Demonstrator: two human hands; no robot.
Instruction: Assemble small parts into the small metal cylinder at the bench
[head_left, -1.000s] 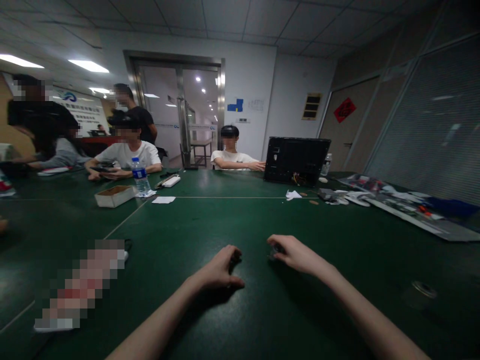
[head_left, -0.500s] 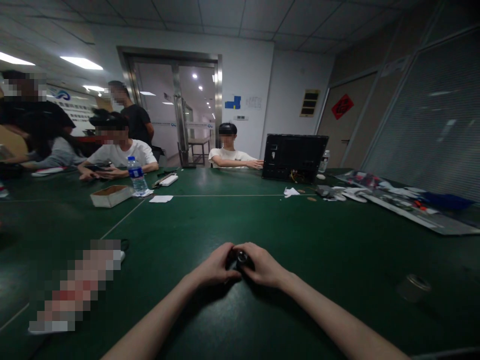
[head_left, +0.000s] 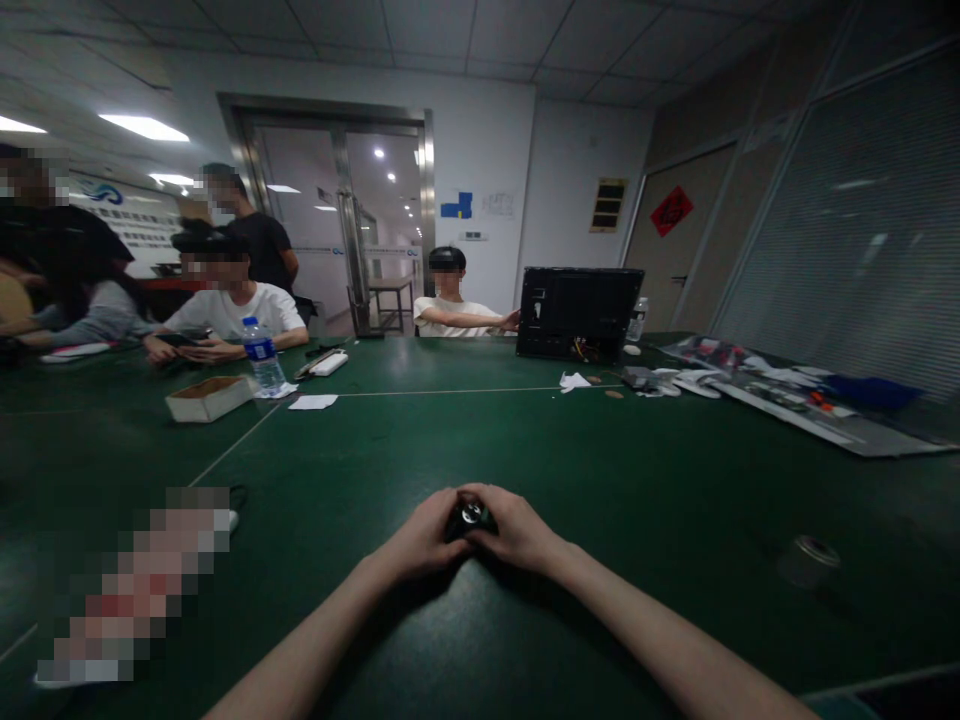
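Note:
A small dark cylinder (head_left: 472, 514) with a shiny round end facing up stands between my hands, near the front middle of the green table. My left hand (head_left: 429, 532) curls around its left side, with the thumb in front. From the right, my right hand (head_left: 519, 528) closes on it, and the fingers of both hands meet at the far side. The cylinder's lower part is hidden, so its exact kind cannot be told. Off to the right, a short metallic cylinder (head_left: 811, 562) sits by itself on the table.
On the green table (head_left: 420, 430) are a water bottle (head_left: 262, 358), an open box (head_left: 210, 400), white paper (head_left: 313, 402) and a blurred-out long item (head_left: 139, 590). A black monitor-like panel (head_left: 581, 310), touched by a seated person (head_left: 450, 310), stands beyond. Cluttered parts (head_left: 810, 395) lie right.
My left hand has closed in on the dark cylinder, and both thumbs now come together in front of it. The cylinder has shifted slightly left in view; the whole view has turned slightly right.

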